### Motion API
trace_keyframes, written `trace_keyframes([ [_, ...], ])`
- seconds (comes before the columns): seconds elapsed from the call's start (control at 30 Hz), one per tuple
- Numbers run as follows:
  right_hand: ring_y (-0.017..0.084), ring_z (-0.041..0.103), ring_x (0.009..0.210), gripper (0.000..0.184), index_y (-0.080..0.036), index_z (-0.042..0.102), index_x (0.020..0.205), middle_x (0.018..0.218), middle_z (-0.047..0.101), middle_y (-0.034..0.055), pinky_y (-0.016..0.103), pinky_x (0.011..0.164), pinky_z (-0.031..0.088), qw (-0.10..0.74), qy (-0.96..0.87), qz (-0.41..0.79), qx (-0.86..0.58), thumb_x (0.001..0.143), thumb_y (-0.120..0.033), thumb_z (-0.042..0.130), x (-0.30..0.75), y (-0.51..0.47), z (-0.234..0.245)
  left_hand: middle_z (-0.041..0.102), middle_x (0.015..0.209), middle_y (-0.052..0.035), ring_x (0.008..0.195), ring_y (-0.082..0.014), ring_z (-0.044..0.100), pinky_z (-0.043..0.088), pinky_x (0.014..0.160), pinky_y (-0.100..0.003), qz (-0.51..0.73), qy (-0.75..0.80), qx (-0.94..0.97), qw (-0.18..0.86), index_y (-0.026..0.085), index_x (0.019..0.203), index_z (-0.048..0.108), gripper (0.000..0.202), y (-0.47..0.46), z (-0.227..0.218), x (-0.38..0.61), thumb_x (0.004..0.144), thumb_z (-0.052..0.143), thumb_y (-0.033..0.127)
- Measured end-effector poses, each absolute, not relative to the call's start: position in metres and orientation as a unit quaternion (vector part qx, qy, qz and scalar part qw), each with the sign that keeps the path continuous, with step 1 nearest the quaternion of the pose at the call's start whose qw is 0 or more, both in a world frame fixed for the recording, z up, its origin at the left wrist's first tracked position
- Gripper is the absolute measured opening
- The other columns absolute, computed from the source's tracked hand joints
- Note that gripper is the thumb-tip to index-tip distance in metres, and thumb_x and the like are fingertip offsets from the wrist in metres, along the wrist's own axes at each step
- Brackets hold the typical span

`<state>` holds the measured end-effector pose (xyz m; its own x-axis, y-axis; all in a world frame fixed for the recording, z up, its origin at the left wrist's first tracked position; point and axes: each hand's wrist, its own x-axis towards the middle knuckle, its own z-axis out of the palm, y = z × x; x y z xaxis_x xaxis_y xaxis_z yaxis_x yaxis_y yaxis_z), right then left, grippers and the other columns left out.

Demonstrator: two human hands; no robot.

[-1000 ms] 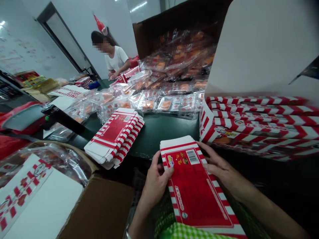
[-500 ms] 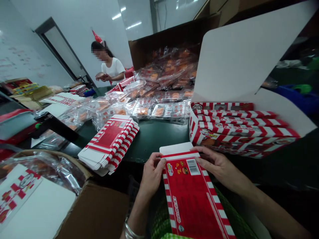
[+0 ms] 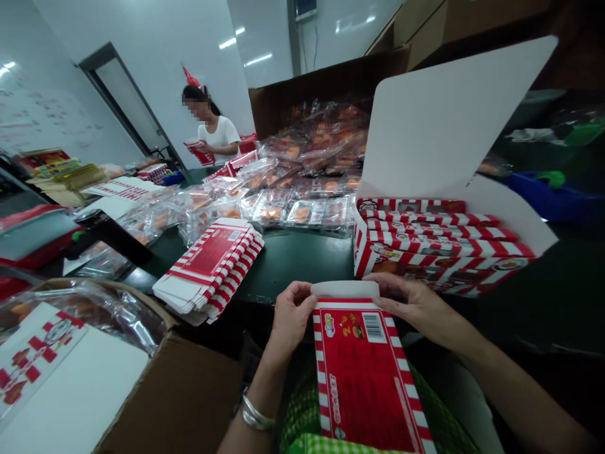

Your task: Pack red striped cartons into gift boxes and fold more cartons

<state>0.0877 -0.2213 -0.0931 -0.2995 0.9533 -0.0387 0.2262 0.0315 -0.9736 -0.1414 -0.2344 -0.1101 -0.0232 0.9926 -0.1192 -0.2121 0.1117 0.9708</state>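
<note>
While it lies lengthwise over the lap, just near of the dark table (image 3: 302, 258), the red-and-white striped carton (image 3: 363, 372) is held at its far end by both hands. The left hand (image 3: 290, 315) is pinched shut on the left corner. The right hand (image 3: 416, 306) is closed over the right corner, fingers along the white flap (image 3: 345, 289). Judgement: thin printed card, light, stiff along its creases but easily bent across the flat panels; the glossy face is probably slick, so grip belongs at edges and corners, not mid-panel. Left on the table: stack of flat cartons (image 3: 212, 265). Right: open case (image 3: 425, 243) with filled boxes in rows. Far: wrapped packs (image 3: 293, 189); a co-worker (image 3: 215, 129) stands far left.
</note>
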Motion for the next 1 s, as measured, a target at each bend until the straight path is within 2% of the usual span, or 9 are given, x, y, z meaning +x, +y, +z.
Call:
trace_keyframes([
  [0.17,0.019,0.06,0.073,0.032,-0.019,0.059,0.086,0.08,0.063,0.0026,0.029,0.065,0.052,0.353,-0.639,0.499,-0.467,0.075,-0.049,0.063,0.091,-0.228,-0.087,0.07,0.079,-0.0033,0.072,-0.0138,0.064,0.049,0.069,-0.025,0.554,0.487,0.375,0.561,0.014,0.083,0.062,0.033,-0.242,-0.11,-0.139,0.059,0.08,0.027],
  [0.3,0.018,0.059,0.072,0.03,-0.019,0.059,0.085,0.079,0.062,0.0023,0.027,0.063,0.05,0.367,-0.646,0.485,-0.461,0.076,-0.047,0.066,0.096,-0.233,-0.087,0.071,0.08,-0.0039,0.07,-0.0142,0.064,0.05,0.069,-0.026,0.552,0.464,0.383,0.576,0.014,0.086,0.061,0.034,-0.248,-0.108,-0.139,0.063,0.079,0.033],
  [0.47,0.018,0.058,0.074,0.025,-0.02,0.062,0.081,0.08,0.063,0.0025,0.028,0.066,0.049,0.374,-0.672,0.445,-0.459,0.08,-0.044,0.065,0.101,-0.236,-0.09,0.069,0.077,-0.0014,0.069,-0.0129,0.062,0.048,0.067,-0.024,0.529,0.438,0.429,0.587,0.015,0.086,0.064,0.03,-0.246,-0.104,-0.142,0.064,0.078,0.03],
  [0.6,0.022,0.062,0.087,0.032,-0.018,0.059,0.07,0.095,0.067,0.0067,0.031,0.075,0.051,0.371,-0.648,0.48,-0.46,0.073,-0.048,0.07,0.101,-0.24,-0.084,0.066,0.073,-0.0011,0.066,-0.0113,0.057,0.046,0.065,-0.023,0.494,0.434,0.499,0.564,0.014,0.073,0.066,0.019,-0.244,-0.101,-0.149,0.068,0.074,0.03],
  [0.7,0.021,0.064,0.084,0.039,-0.017,0.058,0.07,0.098,0.068,0.0084,0.031,0.071,0.052,0.343,-0.614,0.546,-0.456,0.07,-0.054,0.071,0.101,-0.242,-0.075,0.067,0.083,-0.0026,0.074,-0.0127,0.058,0.046,0.071,-0.024,0.464,0.419,0.523,0.579,0.014,0.078,0.066,0.02,-0.247,-0.096,-0.152,0.073,0.072,0.032],
  [0.83,0.017,0.062,0.077,0.037,-0.017,0.053,0.062,0.09,0.068,0.0069,0.027,0.066,0.051,0.353,-0.612,0.543,-0.454,0.068,-0.046,0.073,0.098,-0.243,-0.067,0.058,0.065,0.0021,0.06,-0.0092,0.05,0.041,0.059,-0.021,0.447,0.45,0.528,0.565,0.014,0.069,0.058,0.028,-0.249,-0.084,-0.145,0.072,0.071,0.039],
  [0.93,0.015,0.061,0.071,0.029,-0.017,0.057,0.072,0.081,0.067,0.0036,0.025,0.061,0.049,0.337,-0.605,0.563,-0.451,0.064,-0.038,0.077,0.093,-0.242,-0.062,0.052,0.061,0.0046,0.056,-0.0077,0.045,0.037,0.055,-0.019,0.43,0.468,0.551,0.54,0.015,0.066,0.055,0.028,-0.244,-0.075,-0.138,0.065,0.075,0.034],
  [1.0,0.013,0.06,0.062,0.029,-0.017,0.06,0.075,0.07,0.065,0.0011,0.023,0.055,0.046,0.329,-0.57,0.59,-0.468,0.064,-0.039,0.076,0.091,-0.241,-0.057,0.053,0.062,0.0041,0.057,-0.008,0.045,0.036,0.055,-0.019,0.415,0.463,0.563,0.544,0.014,0.068,0.057,0.026,-0.238,-0.071,-0.135,0.065,0.074,0.034],
])
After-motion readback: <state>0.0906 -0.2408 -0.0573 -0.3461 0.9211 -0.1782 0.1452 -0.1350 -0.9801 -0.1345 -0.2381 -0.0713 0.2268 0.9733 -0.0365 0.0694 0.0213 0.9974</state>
